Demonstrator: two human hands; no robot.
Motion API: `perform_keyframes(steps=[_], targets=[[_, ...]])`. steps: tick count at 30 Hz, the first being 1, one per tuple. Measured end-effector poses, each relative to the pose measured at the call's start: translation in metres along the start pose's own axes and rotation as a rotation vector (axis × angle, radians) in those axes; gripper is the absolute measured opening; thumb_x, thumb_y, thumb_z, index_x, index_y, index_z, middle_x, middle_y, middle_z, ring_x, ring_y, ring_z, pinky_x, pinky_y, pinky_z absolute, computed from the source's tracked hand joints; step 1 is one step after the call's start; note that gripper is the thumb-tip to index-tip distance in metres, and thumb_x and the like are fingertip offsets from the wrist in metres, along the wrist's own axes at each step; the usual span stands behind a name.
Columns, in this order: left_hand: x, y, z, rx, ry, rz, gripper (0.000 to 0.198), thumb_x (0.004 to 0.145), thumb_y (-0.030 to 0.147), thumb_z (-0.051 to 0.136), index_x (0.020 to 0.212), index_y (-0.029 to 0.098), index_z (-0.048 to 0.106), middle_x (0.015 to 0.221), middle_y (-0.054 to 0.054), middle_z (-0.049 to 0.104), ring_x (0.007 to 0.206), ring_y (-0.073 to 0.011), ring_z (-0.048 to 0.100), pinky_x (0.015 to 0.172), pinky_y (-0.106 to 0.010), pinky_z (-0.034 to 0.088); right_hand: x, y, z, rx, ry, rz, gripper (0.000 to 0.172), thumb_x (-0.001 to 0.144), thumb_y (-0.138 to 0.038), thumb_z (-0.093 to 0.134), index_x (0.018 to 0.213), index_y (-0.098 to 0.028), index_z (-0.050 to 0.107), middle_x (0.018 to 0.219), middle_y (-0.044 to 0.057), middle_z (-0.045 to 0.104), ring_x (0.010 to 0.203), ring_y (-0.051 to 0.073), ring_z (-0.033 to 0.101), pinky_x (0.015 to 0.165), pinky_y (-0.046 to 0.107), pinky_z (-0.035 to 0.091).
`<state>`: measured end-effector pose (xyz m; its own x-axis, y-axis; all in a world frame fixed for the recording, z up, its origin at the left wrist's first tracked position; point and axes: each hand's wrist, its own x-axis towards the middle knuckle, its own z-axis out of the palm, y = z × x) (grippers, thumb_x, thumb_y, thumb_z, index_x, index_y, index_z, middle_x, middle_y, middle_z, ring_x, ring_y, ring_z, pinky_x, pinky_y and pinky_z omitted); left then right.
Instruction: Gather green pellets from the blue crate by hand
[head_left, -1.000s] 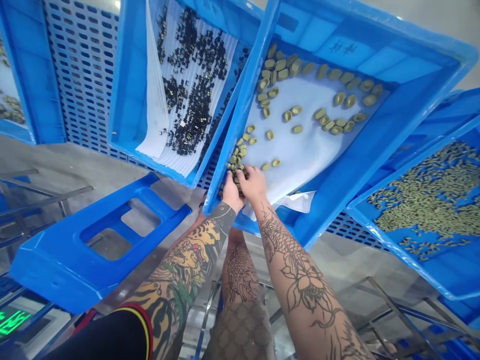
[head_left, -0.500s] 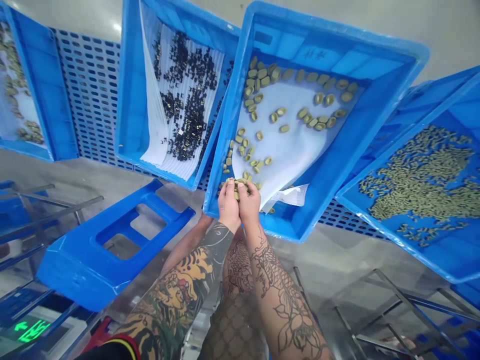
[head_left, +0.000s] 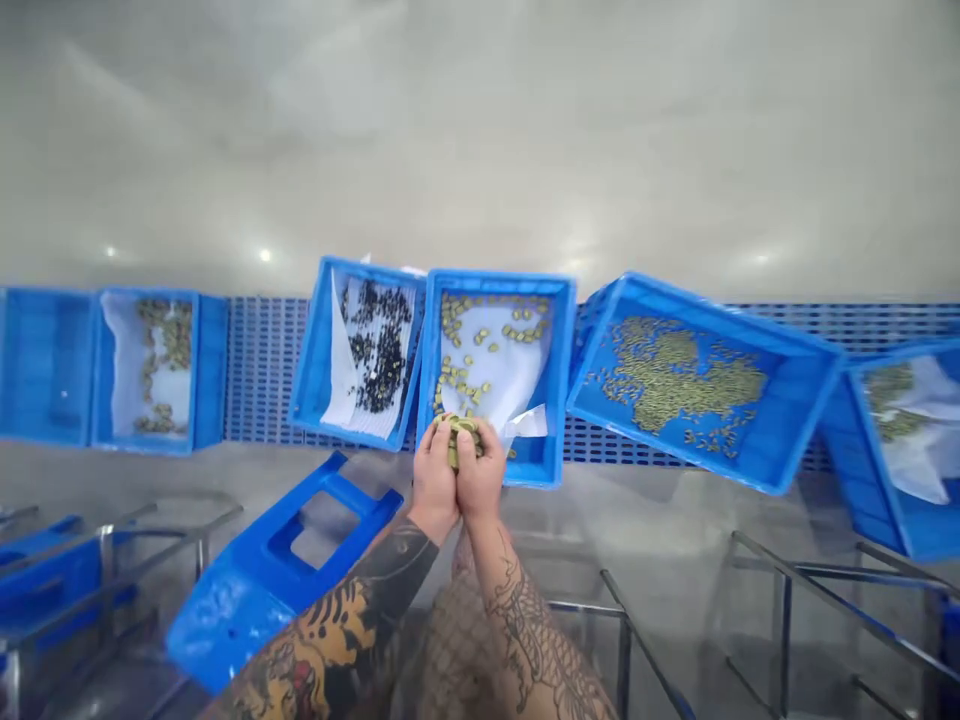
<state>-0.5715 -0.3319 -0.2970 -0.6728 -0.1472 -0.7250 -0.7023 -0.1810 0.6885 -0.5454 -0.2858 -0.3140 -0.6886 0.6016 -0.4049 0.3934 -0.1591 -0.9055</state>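
Note:
My left hand [head_left: 433, 478] and my right hand [head_left: 482, 476] are cupped together, thumbs side by side, around a heap of olive-gold oval cup-shaped parts [head_left: 462, 424]. They are over the near edge of a blue plastic crate [head_left: 559, 380]. More of the same oval parts lie loose in that crate, on a white sheet [head_left: 517, 368] and along its left side. A torn white scrap [head_left: 526, 423] rests at the crate's near right. My fingers' undersides and the bottom of the heap are hidden.
A left crate holds small black pieces [head_left: 377, 345]; a tilted right crate holds many small olive pieces [head_left: 660, 375]. Further crates stand at both ends on a perforated blue surface [head_left: 262, 370]. Nearer me are a blue plastic seat [head_left: 240, 600] and metal frames [head_left: 622, 640].
My view has pulled back and up, so the crates look smaller and more show at both sides. My hands remain cupped around the oval parts, now nearer the crate's edge.

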Motion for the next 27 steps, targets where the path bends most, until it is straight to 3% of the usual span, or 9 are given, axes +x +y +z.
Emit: perform_keyframes(steps=[3,6,9,13,17,21,24,27], targets=[[-0.051,0.053,0.017,-0.052,-0.088,0.02,0.043,0.082,0.053,0.075,0.106,0.019,0.067,0.107,-0.007,0.075,0.099,-0.0209,0.071,0.09,-0.031,0.058,-0.018,-0.074,-0.019,0.038,0.075,-0.128,0.02,0.093,-0.037,0.059,0.096,-0.02,0.069,0.102,0.006,0.069,0.098,0.021,0.063,0.094,0.037,0.051],[-0.102,0.09,0.032,-0.093,-0.259,-0.005,0.05,0.077,0.055,0.08,0.109,0.017,0.069,0.105,-0.007,0.076,0.099,-0.0221,0.072,0.089,-0.031,0.058,-0.043,-0.133,-0.044,0.053,0.206,-0.245,0.017,0.094,-0.033,0.059,0.099,-0.021,0.069,0.105,0.005,0.068,0.101,0.02,0.063,0.095,0.036,0.05],[-0.152,0.114,0.042,-0.048,-0.457,-0.047,0.053,0.074,0.056,0.083,0.108,0.018,0.071,0.106,-0.006,0.076,0.096,-0.0211,0.072,0.087,-0.03,0.058,-0.077,-0.173,-0.072,0.046,0.393,-0.322,0.015,0.095,-0.032,0.06,0.103,-0.022,0.07,0.111,0.005,0.068,0.106,0.02,0.062,0.097,0.035,0.049],[-0.222,0.13,0.046,0.084,-0.697,-0.065,0.053,0.073,0.058,0.083,0.105,0.018,0.074,0.106,-0.007,0.076,0.097,-0.0212,0.072,0.09,-0.03,0.058,-0.135,-0.208,-0.106,0.038,0.67,-0.386,0.016,0.095,-0.033,0.062,0.106,-0.024,0.069,0.112,0.004,0.068,0.106,0.02,0.062,0.097,0.035,0.049],[-0.298,0.131,0.034,0.257,-0.993,-0.119,0.058,0.071,0.061,0.082,0.107,0.017,0.073,0.111,-0.009,0.075,0.103,-0.0244,0.071,0.094,-0.034,0.057,-0.211,-0.24,-0.138,0.041,0.985,-0.437,0.016,0.096,-0.032,0.061,0.106,-0.024,0.069,0.112,0.005,0.067,0.105,0.019,0.063,0.095,0.034,0.05],[-0.384,0.115,0.007,0.395,-1.317,-0.248,0.057,0.076,0.058,0.08,0.116,0.019,0.068,0.115,-0.008,0.074,0.104,-0.0228,0.071,0.094,-0.034,0.055,-0.307,-0.263,-0.169,0.009,1.335,-0.464,0.016,0.095,-0.031,0.062,0.106,-0.023,0.069,0.109,0.005,0.067,0.102,0.019,0.063,0.093,0.034,0.05],[-0.455,0.092,-0.026,0.482,-1.507,-0.404,0.06,0.073,0.057,0.082,0.115,0.019,0.066,0.11,-0.006,0.074,0.102,-0.022,0.07,0.093,-0.033,0.055,-0.387,-0.267,-0.19,-0.044,1.607,-0.433,0.015,0.093,-0.032,0.062,0.103,-0.023,0.07,0.106,0.004,0.067,0.101,0.019,0.062,0.092,0.035,0.05],[-0.519,0.062,-0.076,0.621,-1.669,-0.545,0.054,0.073,0.056,0.081,0.11,0.02,0.067,0.104,-0.003,0.074,0.098,-0.0199,0.068,0.092,-0.032,0.054,-0.472,-0.258,-0.197,-0.083,1.872,-0.374,0.014,0.093,-0.032,0.062,0.1,-0.023,0.07,0.104,0.004,0.067,0.1,0.019,0.062,0.091,0.034,0.05]])
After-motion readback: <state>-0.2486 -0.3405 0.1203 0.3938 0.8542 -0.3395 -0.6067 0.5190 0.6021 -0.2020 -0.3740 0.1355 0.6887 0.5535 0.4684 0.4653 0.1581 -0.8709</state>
